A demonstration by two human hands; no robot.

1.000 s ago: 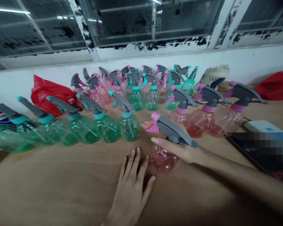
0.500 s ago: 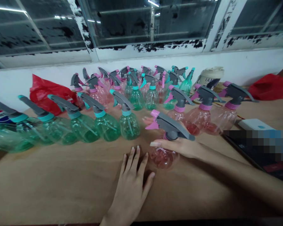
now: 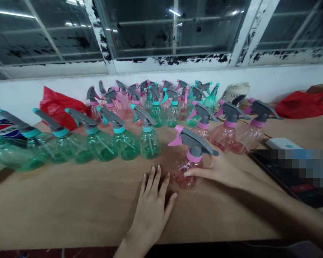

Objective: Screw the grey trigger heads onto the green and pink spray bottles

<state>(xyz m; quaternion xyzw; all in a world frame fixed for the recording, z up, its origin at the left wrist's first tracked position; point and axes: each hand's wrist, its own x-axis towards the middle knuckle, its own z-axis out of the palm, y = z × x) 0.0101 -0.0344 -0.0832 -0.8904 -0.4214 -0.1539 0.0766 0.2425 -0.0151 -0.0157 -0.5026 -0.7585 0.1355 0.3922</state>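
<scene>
A pink see-through spray bottle (image 3: 184, 179) with a grey and pink trigger head stands upright on the wooden table (image 3: 78, 208). My right hand (image 3: 223, 170) is around its right side, thumb across the front of the body; the other fingers are mostly hidden behind it. Palm down, my left hand (image 3: 150, 211) lies flat on the wood to the left of that bottle, fingers spread and holding nothing. Behind my right hand are three more pink spray bottles (image 3: 223, 134). Green spray bottles (image 3: 126, 143) with turquoise collars form a row on the left.
Many pink and green spray bottles (image 3: 173, 114) crowd the back by the wall. Red plastic bags (image 3: 61, 111) (image 3: 303, 104) lie at both sides. A whitish tub (image 3: 235, 91) stands behind. To the right are a white box (image 3: 282, 144) and a dark, partly blurred flat device (image 3: 282, 179).
My right hand has slid lower and to the right on the pink spray bottle, baring its collar. The left hand stays flat on the table. The view has shifted slightly.
</scene>
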